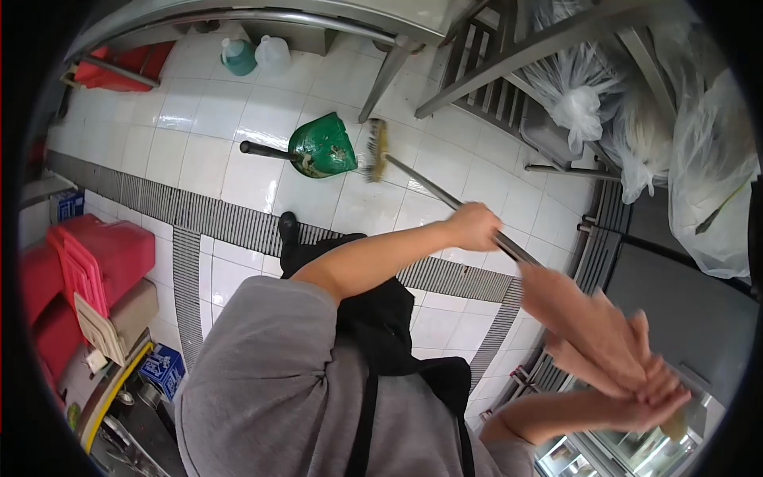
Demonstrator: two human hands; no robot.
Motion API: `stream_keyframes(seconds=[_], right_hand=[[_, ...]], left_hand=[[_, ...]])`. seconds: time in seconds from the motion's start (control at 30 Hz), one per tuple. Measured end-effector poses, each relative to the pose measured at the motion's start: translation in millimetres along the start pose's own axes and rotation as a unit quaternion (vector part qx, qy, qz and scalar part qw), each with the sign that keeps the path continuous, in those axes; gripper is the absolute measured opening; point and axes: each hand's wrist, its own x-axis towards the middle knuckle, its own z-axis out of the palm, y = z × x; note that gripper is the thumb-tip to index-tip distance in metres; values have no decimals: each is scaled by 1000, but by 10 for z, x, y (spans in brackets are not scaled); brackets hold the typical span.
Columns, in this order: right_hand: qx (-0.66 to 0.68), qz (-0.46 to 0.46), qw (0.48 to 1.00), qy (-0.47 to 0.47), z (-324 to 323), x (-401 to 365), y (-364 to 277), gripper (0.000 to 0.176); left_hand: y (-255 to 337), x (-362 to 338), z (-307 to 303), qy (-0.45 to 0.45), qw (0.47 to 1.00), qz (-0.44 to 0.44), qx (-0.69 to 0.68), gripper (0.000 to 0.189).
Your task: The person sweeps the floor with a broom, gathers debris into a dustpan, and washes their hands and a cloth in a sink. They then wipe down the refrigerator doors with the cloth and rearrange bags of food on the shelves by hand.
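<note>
My left hand (474,226) is closed around the metal handle of a broom (377,151). Near the handle's upper end, at the lower right, my right hand (656,397) grips a pinkish-brown cloth (576,326) that hangs over the handle; motion blurs it. The broom's bristles touch the white tiled floor, just right of a green dustpan (324,149). Some debris lies in the dustpan, whose black handle points left.
A metal table (318,14) and a slatted rack (485,71) stand ahead. Plastic bags (576,107) hang at the right. Two jugs (238,56) stand on the floor, red bins (111,254) are at the left, and drain grates (214,211) cross the tiles.
</note>
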Motion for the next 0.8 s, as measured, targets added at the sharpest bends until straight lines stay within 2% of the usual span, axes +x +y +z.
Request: stream_keyframes(seconds=[0.03, 0.07, 0.1, 0.13, 0.17, 0.2, 0.23, 0.27, 0.3, 0.33, 0.4, 0.43, 0.47, 0.53, 0.67, 0.73, 0.8], right_hand=[[20, -8, 997, -75, -74, 76, -171, 39], [18, -9, 997, -79, -64, 114, -274, 39], [98, 9, 986, -136, -52, 130, -360, 38], [176, 27, 965, -190, -44, 140, -414, 38], [105, 12, 986, -125, -40, 161, -362, 37], [109, 20, 988, -108, 44, 84, -246, 36], [113, 26, 989, -91, 176, 9, -79, 34], [47, 40, 998, 2, 486, -184, 35, 30], [-20, 54, 994, 94, 762, -392, 148, 27], [-24, 58, 997, 39, 730, -472, 418, 22], [16, 73, 994, -74, 696, -622, 801, 17], [63, 81, 986, -133, 776, -682, 910, 16], [77, 115, 982, -128, 871, -758, 1006, 12], [-47, 115, 982, -144, 862, -890, 1206, 15], [-53, 102, 986, -120, 1099, -1256, 747, 18], [5, 109, 989, -99, 1276, -1368, 433, 19], [-10, 102, 989, -109, 1492, -1476, 142, 22]], left_hand=[[133, 22, -53, -25, 997, 33, -72, 23], [158, -24, -168, 14, 998, 43, -43, 29], [100, -99, -330, 50, 997, 54, -12, 36], [-222, -258, -531, 68, 997, 44, 20, 47], [-700, -482, -714, 61, 983, -32, 169, 50], [-775, -810, -1238, 57, 950, -139, 274, 47], [-1006, -1114, -1642, 48, 852, -286, 436, 41], [-1047, -1413, -2117, 13, 828, -374, 418, 44], [-1081, -1667, -2339, 37, 677, -424, 601, 42], [-1312, -1874, -2526, 44, 613, -503, 608, 39], [-1687, -2196, -2806, -78, 702, -619, 342, 31], [-1777, -2280, -2829, -75, 701, -623, 339, 31], [-1864, -2358, -2844, -85, 719, -591, 356, 28], [-1847, -2512, -2911, -108, 738, -555, 369, 25], [-1782, -2851, -3228, -117, 759, -496, 406, 19], [-1722, -2925, -3328, -152, 754, -467, 436, 19], [-1911, -2977, -3235, -147, 761, -464, 428, 20]])
